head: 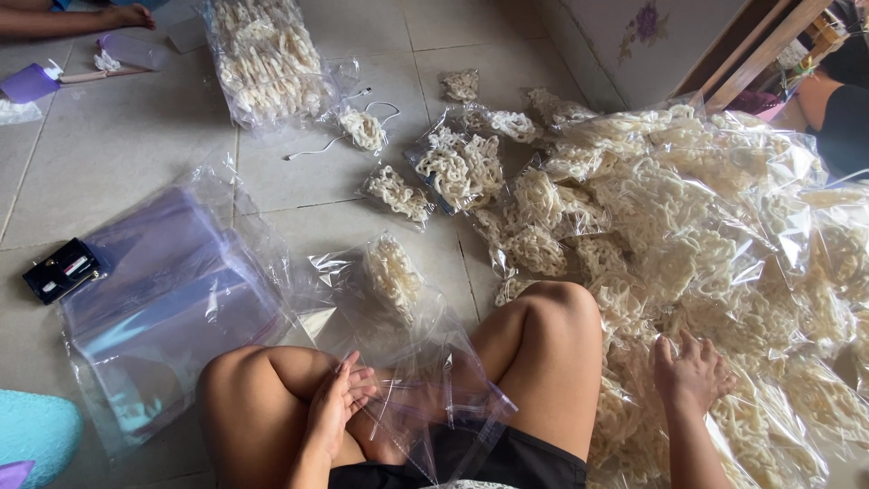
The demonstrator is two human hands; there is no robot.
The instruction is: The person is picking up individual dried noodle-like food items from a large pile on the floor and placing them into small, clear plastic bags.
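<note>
I sit cross-legged on a tiled floor. My left hand (339,398) rests by my left knee, fingers closed on the edge of a clear plastic bag (412,362) lying across my lap. That bag holds a few pale noodle-like crackers (391,272) at its far end. My right hand (692,373) reaches down to the right, fingers spread on a big clear sack of the same crackers (724,235); whether it grips any I cannot tell.
A stack of empty clear bags (163,299) lies at left beside a small black device (60,270). Filled small bags (457,167) and a large cracker bag (267,59) sit ahead. Another person's hand (131,14) shows top left, another person (837,109) at right.
</note>
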